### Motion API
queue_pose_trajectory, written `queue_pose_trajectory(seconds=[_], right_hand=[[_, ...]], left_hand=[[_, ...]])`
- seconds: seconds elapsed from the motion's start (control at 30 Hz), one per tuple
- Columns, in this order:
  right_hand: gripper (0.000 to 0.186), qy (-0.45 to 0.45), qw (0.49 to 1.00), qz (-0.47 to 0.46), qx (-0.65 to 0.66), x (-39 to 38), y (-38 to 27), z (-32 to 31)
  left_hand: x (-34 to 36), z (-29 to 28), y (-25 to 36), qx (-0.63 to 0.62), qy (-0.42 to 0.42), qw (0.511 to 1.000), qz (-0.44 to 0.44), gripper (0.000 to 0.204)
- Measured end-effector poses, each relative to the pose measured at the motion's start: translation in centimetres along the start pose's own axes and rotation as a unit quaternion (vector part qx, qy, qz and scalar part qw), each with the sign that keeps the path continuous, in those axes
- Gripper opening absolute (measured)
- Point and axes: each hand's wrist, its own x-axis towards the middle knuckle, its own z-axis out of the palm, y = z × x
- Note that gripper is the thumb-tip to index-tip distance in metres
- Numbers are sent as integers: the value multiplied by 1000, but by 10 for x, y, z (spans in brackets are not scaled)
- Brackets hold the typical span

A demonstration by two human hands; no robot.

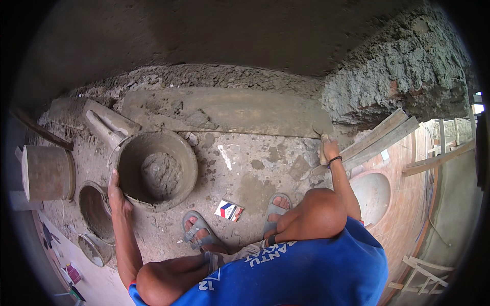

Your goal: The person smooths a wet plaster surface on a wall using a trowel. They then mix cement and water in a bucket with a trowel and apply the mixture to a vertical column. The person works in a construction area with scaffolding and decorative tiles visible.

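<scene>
My left hand is closed on the near left rim of a dark bucket, which stands on the ground. Inside the bucket lies a heap of wet grey mortar. Off to the right, my right hand is wrapped round the handle of a trowel. Its blade, partly hard to make out, is at the right end of a long mortar-smeared board. That board lies along the foot of the wall, with clumps of mortar on its left part.
Rough wet mortar covers the wall at the far right. Wooden planks lean below it, near a pale round basin. More buckets stand at left. A small cigarette-like pack lies between my sandalled feet.
</scene>
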Motion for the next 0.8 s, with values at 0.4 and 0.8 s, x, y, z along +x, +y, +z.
queue_pose_trajectory(seconds=[0.4,0.8], right_hand=[[35,-45,997,28,52,0,-47,-1],[42,-205,977,-39,-46,3,-113,-3]], left_hand=[[-6,0,2,4,21,1000,-7,43],[-1,-1,8,31,7,1000,0,43]])
